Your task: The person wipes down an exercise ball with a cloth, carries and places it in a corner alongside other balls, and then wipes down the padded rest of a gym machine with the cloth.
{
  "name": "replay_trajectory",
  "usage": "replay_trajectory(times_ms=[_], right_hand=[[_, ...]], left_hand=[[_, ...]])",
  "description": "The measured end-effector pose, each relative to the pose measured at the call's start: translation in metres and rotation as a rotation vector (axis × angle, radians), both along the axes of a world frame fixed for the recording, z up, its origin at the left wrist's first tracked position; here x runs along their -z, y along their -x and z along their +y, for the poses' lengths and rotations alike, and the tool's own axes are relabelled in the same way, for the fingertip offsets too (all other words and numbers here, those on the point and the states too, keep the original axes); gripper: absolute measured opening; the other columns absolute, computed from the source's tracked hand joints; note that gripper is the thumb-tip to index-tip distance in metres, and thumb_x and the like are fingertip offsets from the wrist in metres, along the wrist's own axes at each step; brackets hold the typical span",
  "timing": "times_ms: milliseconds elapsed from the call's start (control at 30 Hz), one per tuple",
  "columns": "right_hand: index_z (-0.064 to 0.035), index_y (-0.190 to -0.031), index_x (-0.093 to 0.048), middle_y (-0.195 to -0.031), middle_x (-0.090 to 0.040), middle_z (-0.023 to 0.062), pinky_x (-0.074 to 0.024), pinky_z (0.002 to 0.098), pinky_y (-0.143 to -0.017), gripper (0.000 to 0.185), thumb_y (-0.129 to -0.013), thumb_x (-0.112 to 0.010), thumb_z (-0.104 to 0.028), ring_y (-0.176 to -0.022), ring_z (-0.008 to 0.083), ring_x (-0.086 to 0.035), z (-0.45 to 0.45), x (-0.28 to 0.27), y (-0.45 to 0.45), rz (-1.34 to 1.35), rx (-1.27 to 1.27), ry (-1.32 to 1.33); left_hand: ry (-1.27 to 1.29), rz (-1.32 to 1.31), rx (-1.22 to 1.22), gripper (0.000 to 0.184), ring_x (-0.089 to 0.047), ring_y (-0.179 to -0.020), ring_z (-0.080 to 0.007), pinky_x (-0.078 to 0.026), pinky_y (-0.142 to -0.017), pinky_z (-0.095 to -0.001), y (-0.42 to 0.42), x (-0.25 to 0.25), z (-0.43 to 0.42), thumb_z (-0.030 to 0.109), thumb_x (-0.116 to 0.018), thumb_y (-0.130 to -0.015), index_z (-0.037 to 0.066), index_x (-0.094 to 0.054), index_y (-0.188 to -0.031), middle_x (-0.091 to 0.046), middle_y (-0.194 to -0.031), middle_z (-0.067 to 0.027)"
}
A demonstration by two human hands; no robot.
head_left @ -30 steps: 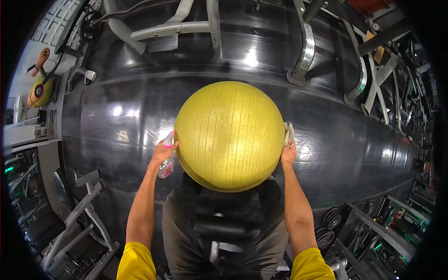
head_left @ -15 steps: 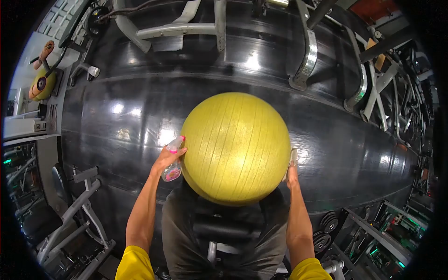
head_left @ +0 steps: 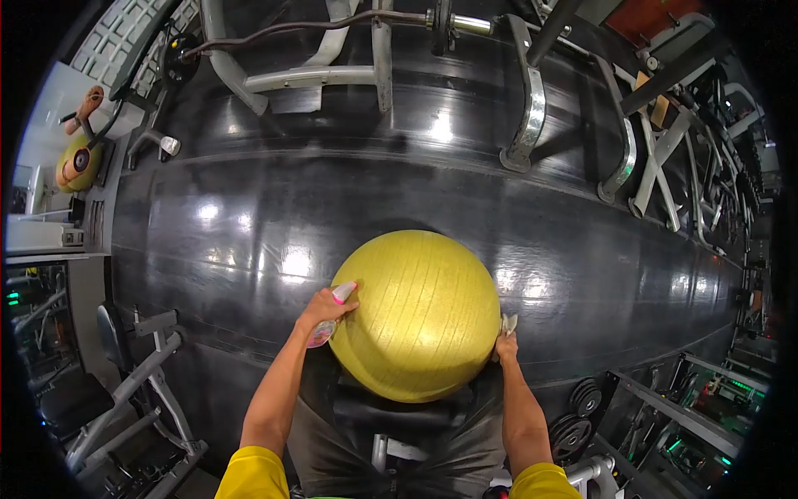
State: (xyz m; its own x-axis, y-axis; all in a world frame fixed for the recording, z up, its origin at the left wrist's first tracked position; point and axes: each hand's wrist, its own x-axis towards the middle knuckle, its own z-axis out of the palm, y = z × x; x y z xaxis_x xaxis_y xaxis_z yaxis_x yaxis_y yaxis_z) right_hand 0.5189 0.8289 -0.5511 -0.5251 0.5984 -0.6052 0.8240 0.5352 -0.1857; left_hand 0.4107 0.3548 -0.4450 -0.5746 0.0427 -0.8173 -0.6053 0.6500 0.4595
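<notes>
Ball [head_left: 416, 316] now sits lower in view than a second ago, drawn nearer the lap and looking smaller; it lies between the two hands, its near edge overlapping the trousers [head_left: 320, 437]. What bears its weight, cannot tell. More bare floor [head_left: 249, 179] shows beyond it, and the barbell [head_left: 407, 15], earlier mostly cut off at the top, now crosses the view with its sleeve end in sight.

Left hand [head_left: 326, 309]: fingers closed round the neck of the bottle [head_left: 344, 292], thumb extended over the ball's left side. Bottle tilted, its head now overlapping the ball, body partly hidden by hand; earlier more of it stood out to the side. Right hand [head_left: 505, 345]: fingers curled on a bunched cloth [head_left: 509, 323] at the ball's right side, fingertips partly hidden.

Ball: yellow, round, faintly glossy, ribbed with fine parallel lines and a speckled sheen. Bottle clear, with pink trim. Cloth pale, soft, crumpled. Floor black, smooth, glaring under lamps. Barbell's shaft dark and wavy, sleeve bright metal. Trousers dark grey, creased
</notes>
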Motion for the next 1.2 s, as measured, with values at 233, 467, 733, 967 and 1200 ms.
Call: replay_trajectory(times_ms=[233, 467, 733, 967, 1200], right_hand=[[-0.0017, -0.108, -0.05, -0.09, -0.062, 0.0302, -0.0467, 0.051, -0.076, 0.034, -0.094, -0.044, -0.032, -0.089, 0.0475, -0.058, -0.057, -0.098, 0.039, 0.31, -0.129, -0.129], [-0.0047, -0.118, -0.046, -0.098, -0.059, 0.031, -0.0445, 0.0502, -0.078, 0.03, -0.095, -0.046, -0.024, -0.095, 0.0482, -0.055, -0.109, -0.144, 0.035, 0.576, -0.39, 0.152], [-0.0034, -0.13, -0.041, -0.117, -0.055, 0.0287, -0.0414, 0.0429, -0.092, 0.044, -0.095, -0.047, -0.029, -0.112, 0.0427, -0.051, -0.094, -0.155, 0.045, 0.391, -0.176, 0.269], [0.0026, -0.134, -0.038, -0.131, -0.048, 0.0134, -0.0396, 0.0346, -0.096, 0.048, -0.098, -0.044, -0.028, -0.119, 0.0256, -0.047, -0.088, -0.103, -0.021, 0.726, 0.313, 0.724], [0.0008, -0.131, -0.042, -0.124, -0.053, 0.011, -0.0396, 0.0316, -0.095, 0.039, -0.1, -0.039, -0.022, -0.113, 0.02, -0.05, -0.107, -0.135, -0.06, 0.894, 0.616, 0.941]], left_hand=[[-0.032, 0.234, -0.116, 0.044, -0.064, -0.059, -0.0171, -0.051, -0.065, -0.0316, -0.027, -0.016, 0.01, 0.034, -0.07, -0.079, 0.006, -0.062, -0.112, -0.065, -0.069, -0.0097], [-0.143, 0.605, -0.426, 0.026, -0.062, -0.056, -0.0135, -0.05, -0.055, -0.0286, -0.063, -0.073, 0.033, 0.025, -0.066, -0.085, 0.001, -0.062, -0.095, -0.062, -0.065, -0.009], [-0.482, 0.663, -0.585, 0.009, -0.063, -0.063, -0.0122, -0.05, -0.059, -0.0265, -0.136, -0.147, 0.081, 0.006, -0.059, -0.088, -0.003, -0.058, -0.087, -0.064, -0.079, -0.0092], [-0.479, 0.413, -0.612, 0.016, -0.058, -0.051, -0.0095, -0.047, -0.048, -0.0261, -0.194, -0.13, 0.116, 0.013, -0.065, -0.085, -0.001, -0.06, -0.091, -0.062, -0.068, -0.005], [-0.266, 0.371, -0.542, 0.018, -0.056, -0.046, -0.0116, -0.045, -0.047, -0.0285, -0.199, -0.15, 0.125, 0.017, -0.065, -0.083, 0.0, -0.063, -0.086, -0.056, -0.055, -0.0061]])
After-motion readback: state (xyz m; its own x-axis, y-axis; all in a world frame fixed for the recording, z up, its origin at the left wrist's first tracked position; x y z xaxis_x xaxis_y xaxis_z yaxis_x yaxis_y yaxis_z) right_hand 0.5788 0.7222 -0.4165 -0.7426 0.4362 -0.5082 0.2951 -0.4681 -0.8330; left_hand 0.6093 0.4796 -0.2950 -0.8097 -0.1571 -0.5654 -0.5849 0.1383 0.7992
